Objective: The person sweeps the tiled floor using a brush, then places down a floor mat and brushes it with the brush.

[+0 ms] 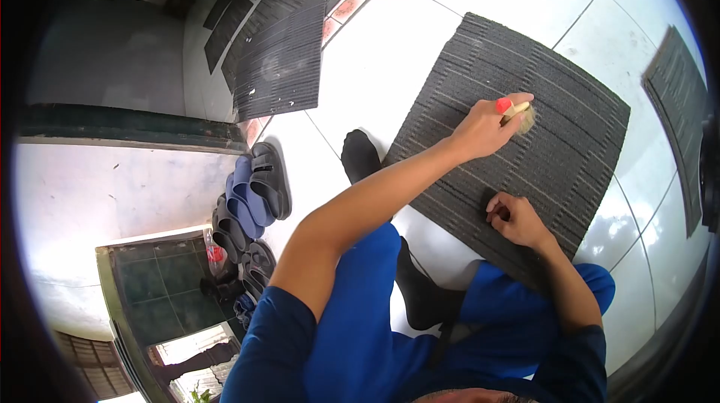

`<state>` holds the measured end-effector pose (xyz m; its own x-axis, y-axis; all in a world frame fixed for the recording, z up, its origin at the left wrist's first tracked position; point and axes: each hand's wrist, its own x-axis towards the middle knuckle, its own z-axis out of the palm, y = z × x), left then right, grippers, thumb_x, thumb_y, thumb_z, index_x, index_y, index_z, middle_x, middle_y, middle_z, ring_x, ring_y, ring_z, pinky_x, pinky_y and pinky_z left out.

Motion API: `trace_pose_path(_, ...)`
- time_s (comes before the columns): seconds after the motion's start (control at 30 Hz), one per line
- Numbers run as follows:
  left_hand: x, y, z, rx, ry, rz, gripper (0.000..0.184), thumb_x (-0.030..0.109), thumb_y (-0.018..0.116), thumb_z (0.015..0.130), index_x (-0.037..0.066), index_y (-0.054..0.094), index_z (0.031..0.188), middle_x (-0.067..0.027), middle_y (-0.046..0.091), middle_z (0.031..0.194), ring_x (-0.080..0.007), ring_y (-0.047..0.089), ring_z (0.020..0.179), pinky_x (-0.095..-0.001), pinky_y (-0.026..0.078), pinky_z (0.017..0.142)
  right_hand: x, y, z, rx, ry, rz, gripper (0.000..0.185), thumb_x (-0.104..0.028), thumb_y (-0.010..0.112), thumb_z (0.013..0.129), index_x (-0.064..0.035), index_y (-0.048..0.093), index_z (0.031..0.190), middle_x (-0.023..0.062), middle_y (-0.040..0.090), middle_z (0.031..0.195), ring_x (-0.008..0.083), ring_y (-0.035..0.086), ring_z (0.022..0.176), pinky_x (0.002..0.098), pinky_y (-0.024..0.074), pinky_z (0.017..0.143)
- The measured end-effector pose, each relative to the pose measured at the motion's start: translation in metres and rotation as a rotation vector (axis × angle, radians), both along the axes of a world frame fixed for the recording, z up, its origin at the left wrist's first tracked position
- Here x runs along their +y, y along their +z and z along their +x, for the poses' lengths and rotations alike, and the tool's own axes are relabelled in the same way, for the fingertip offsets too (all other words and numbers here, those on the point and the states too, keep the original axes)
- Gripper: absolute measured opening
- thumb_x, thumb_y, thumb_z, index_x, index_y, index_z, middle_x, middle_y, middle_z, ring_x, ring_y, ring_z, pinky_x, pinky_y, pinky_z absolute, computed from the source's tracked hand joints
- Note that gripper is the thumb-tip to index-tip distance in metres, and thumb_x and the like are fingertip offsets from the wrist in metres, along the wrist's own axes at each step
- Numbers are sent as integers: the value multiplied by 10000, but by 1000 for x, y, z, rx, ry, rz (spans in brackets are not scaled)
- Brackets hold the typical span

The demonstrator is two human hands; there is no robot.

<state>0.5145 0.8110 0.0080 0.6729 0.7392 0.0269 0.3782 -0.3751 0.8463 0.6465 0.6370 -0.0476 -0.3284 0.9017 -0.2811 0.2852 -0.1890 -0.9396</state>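
Note:
My left hand [486,127] is closed around a small brush [517,107] with a red end and a yellowish handle. Its pale bristles [527,121] are against the upper middle of a dark grey ribbed mat [559,155]. Lower down, near the mat's near side, my right hand [519,221] rests with its fingers loosely curled and nothing visible in them. The mat lies flat and askew on white floor tiles, its near corner beside my folded leg.
Another grey mat [677,122] lies at the far right. Further dark mats [281,62] overlap by a doorway at upper left. Several sandals and slippers [244,197] line the left wall. My black-socked foot [361,154] is beside the central mat's left corner.

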Motion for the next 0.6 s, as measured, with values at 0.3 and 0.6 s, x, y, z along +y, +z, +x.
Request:
trace_pose_path(0.3, 20, -11, -46, 253, 198, 2, 387, 157, 566, 984, 155, 565, 1372, -192, 715, 919, -308, 713, 738, -371, 551, 655, 1, 1, 1, -5, 20, -7, 177, 20, 599, 804, 23, 622, 979, 113, 701, 830, 193, 689, 775, 320, 550, 736)
trace_pose_path(0.6, 73, -53, -194, 379, 573, 648, 385, 147, 526, 1006, 105, 531, 1389, -281, 689, 992, -382, 715, 833, -478, 600, 716, 0, -2, 0, -26, 2, 18, 164, 14, 608, 805, 21, 632, 967, 122, 707, 830, 202, 694, 763, 331, 545, 727)
